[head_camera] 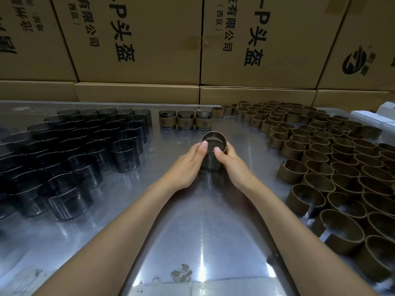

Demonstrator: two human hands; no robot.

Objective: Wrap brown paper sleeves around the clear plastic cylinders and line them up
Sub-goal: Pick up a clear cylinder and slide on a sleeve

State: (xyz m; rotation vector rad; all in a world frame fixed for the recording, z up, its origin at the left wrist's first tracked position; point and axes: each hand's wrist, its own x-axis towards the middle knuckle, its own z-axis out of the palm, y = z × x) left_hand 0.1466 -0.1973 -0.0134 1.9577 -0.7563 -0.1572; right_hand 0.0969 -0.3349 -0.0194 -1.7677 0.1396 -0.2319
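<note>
A clear plastic cylinder [212, 162] stands on the metal table [192, 221] at the centre, with a brown paper sleeve [215, 137] around its upper part. My left hand [188, 161] holds its left side, thumb on the rim. My right hand [232, 161] grips its right side, thumb over the rim too. Three sleeved cylinders [185, 120] stand in a row just behind. Several bare cylinders [81, 146] crowd the left of the table. Several loose sleeves [320, 150] fill the right.
Stacked cardboard boxes [139, 39] with printed characters wall off the back of the table. White boxes [382, 118] sit at the far right edge. A torn sticker patch [181, 273] lies on the near part of the table.
</note>
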